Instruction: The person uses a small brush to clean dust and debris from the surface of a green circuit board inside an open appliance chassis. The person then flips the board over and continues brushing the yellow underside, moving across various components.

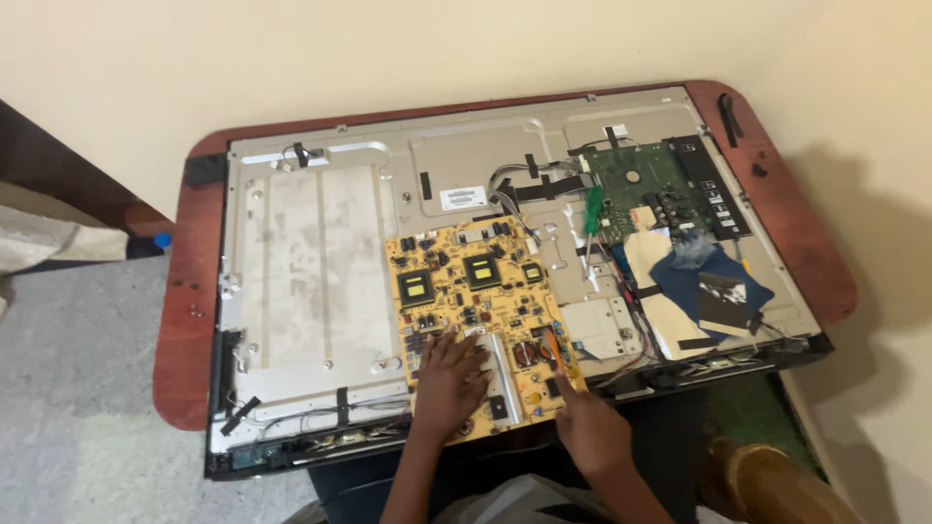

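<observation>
Yellow board: big yellow power board [478,309] with black transformers and copper coils, sitting on the opened back of a flat-screen TV [320,281], near the middle and toward the near edge.
Left hand: left hand [449,374] lies flat on the near-left part of the yellow power board, fingers spread and pointing away, grip released, not wrapped round anything.
Right hand: right hand [589,427] is at the near-right corner of the same board, fingers reaching onto its edge by the orange coil part [551,342]. Honestly can't tell if it's pinching something or just touching, the fingertips are too small to read.
TV chassis: bare grey metal panel takes up the left half, dusty looking, black tape bits along the near edge.
Green board: green circuit board [636,189] sits far right on the chassis, with a green-handled screwdriver [592,209] lying just left of it.
Loose stuff: dark blue sheet [699,281] and a tan paper piece [652,262] lie on the right side, near the green board.
Wires: bundle of ribbon cables [515,189] runs between the two boards.
Desk: reddish-brown wooden desk [184,320] with rounded corners, pushed against a cream wall; TV covers nearly all of it.
Floor: grey carpet on the left.
</observation>
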